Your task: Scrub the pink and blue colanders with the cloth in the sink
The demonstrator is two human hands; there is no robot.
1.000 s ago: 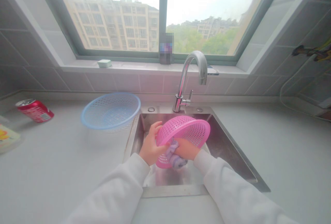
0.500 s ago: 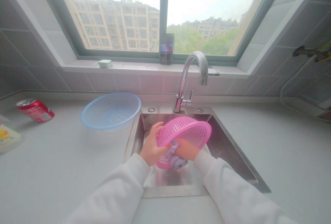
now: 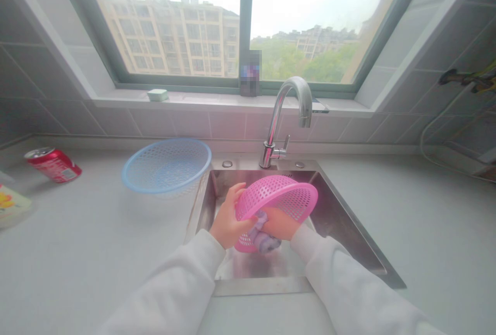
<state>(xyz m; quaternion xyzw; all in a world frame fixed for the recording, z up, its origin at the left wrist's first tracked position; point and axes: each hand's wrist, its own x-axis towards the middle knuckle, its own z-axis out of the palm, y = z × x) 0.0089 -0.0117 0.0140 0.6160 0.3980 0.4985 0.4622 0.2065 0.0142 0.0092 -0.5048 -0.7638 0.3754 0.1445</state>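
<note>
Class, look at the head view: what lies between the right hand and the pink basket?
A purple-grey cloth, pressed by the right hand against the pink basket; the head view shows it.

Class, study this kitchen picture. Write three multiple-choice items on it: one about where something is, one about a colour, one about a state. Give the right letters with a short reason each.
1. Where does the blue basket stand?
A. in the sink
B. on the counter left of the sink
C. on the window sill

2. What colour is the basket held over the sink?
A. pink
B. green
C. white

3. How does the red can lie?
A. upright
B. crushed flat
C. on its side

Answers:
1 B, it sits on the counter beside the basin.
2 A, the pink basket is gripped by the left hand, while the right hand presses a cloth to it.
3 C, its round top faces sideways.
</note>
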